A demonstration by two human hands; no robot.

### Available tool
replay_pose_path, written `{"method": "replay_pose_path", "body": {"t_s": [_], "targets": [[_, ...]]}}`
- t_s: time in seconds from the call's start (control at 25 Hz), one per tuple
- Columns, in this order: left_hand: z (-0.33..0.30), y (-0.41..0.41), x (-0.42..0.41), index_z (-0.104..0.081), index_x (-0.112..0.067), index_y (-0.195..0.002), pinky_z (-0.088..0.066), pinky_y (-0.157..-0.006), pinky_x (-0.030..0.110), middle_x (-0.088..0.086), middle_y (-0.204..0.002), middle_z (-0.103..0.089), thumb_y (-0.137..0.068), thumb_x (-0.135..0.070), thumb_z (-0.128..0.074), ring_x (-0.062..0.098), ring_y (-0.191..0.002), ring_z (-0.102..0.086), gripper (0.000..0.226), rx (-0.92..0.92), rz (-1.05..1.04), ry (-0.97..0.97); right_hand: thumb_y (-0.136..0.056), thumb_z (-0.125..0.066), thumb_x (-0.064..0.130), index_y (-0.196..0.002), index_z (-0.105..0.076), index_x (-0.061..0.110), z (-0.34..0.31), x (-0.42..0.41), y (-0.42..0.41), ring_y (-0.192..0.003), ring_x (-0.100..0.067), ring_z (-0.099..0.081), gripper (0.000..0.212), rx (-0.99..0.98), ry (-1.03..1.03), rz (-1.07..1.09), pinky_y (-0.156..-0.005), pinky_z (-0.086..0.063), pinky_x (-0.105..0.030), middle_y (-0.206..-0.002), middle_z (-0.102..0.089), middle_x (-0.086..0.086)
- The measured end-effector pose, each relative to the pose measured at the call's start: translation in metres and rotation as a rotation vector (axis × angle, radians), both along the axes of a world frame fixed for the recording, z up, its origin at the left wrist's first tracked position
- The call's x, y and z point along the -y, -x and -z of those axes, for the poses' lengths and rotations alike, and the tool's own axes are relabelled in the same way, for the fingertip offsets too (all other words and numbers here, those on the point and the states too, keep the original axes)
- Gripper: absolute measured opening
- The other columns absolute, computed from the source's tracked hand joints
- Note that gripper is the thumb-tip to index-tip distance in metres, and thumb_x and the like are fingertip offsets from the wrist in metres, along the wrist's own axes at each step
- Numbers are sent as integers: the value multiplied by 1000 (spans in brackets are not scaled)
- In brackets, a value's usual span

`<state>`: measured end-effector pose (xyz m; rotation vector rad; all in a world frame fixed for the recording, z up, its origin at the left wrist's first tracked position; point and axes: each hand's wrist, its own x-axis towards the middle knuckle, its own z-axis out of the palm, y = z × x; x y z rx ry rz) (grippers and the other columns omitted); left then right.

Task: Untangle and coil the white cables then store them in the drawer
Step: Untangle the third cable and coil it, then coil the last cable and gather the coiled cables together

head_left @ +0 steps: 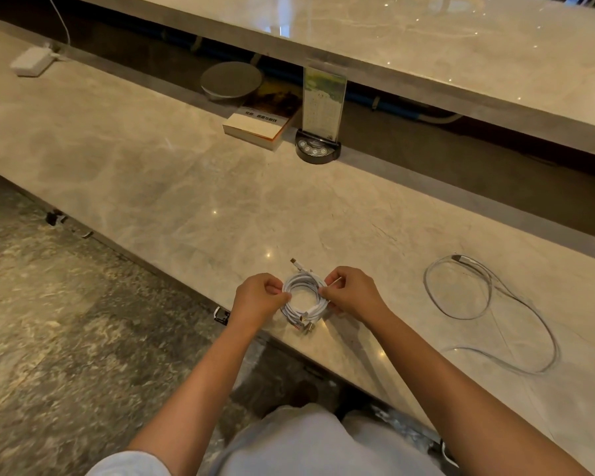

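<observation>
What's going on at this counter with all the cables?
A person is tidying white cables on a marble counter. Both hands hold one coiled cable at the counter's near edge: the left hand pinches its left side, the right hand its right. A second cable lies loose and uncoiled to the right. A book and a small sign stand sit farther back. No drawer is visible.

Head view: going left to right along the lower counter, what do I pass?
White power adapter → round scale → book → menu stand → loose white cable. Nearer the front edge, left hand and right hand each grip the coiled white cable.
</observation>
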<state>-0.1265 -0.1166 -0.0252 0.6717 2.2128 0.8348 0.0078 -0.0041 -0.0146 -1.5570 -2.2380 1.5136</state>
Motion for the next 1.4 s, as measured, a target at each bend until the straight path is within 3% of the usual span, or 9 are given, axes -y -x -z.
{"method": "replay_pose_path", "body": {"t_s": [0.16,0.28,0.6,0.76,0.88,1.0,1.08,1.24,1.4], "targets": [[-14,-3,3,-65,-8,-107,-47,-74,26,8,-101,-68,-81,-24,-68,16,-87,-61,30,-126,117,27,-77,-71,30,-89,-62,15,-6,-2,-7,-74,-21,-66,21,25,-81,-72,-72,-58,-39,-87,-67,-6],[-38,-19,2,-58,-13,-118,-49,-78,32,5,-112,-63,-90,-30,-56,20,-99,-60,33,-408,206,27,-82,-66,35,-98,-64,15,-20,-6,-14,-77,-21,-64,25,34,-199,-147,-67,-52,-32,-96,-66,-5],[-33,-113,-74,-61,-4,-115,-54,-79,41,18,-114,-65,-81,-12,-63,36,-102,-63,35,-747,849,-421,-92,-47,22,-130,-50,14,-12,-51,-143,-124,-30,-41,39,368,-745,-139,-92,-41,-38,-135,-51,-10],[4,-162,-120,-24,-15,-146,-20,-113,47,11,-157,-15,-96,-17,-41,26,-145,-14,54,-757,1170,-163,-96,-38,20,-142,-35,14,16,-53,-206,-141,-30,-21,46,554,-660,-186,-102,-35,-43,-153,-28,-11],[26,-180,-127,0,-24,-149,-4,-115,47,2,-159,8,-99,-34,-28,18,-146,7,58,-781,1321,34,-98,-33,20,-147,-21,18,32,-44,-225,-145,-27,-10,51,562,-558,-221,-110,-25,-45,-157,-13,-9],[29,-180,-128,0,-26,-149,-3,-116,45,0,-159,8,-99,-39,-25,17,-146,6,57,-750,1358,77,-91,-52,11,-140,-41,16,37,-44,-235,-137,-33,-33,50,452,-661,-169,-103,-36,-47,-149,-35,-15],[31,-173,-126,-8,-23,-149,-9,-116,44,3,-159,-1,-99,-36,-29,19,-146,-2,55,-762,1358,38,-71,-77,8,-117,-64,10,40,-45,-238,-111,-38,-60,48,394,-806,-166,-80,-54,-47,-122,-62,-20],[35,-161,-121,-56,-7,-126,-53,-88,45,21,-129,-57,-74,-14,-74,33,-117,-57,55,-907,1429,-216,-50,-85,6,-82,-70,7,38,-48,-241,-76,-31,-66,35,403,-910,-284,-51,-52,-32,-83,-71,-11],[23,-157,-135,-64,-13,-77,-48,-57,31,6,-71,-63,-58,-9,-76,24,-61,-58,23,-1091,1484,-327,-54,-76,2,-69,-59,10,29,-62,-247,-65,-25,-57,24,354,-984,-395,-53,-39,-28,-68,-60,-6]]}}
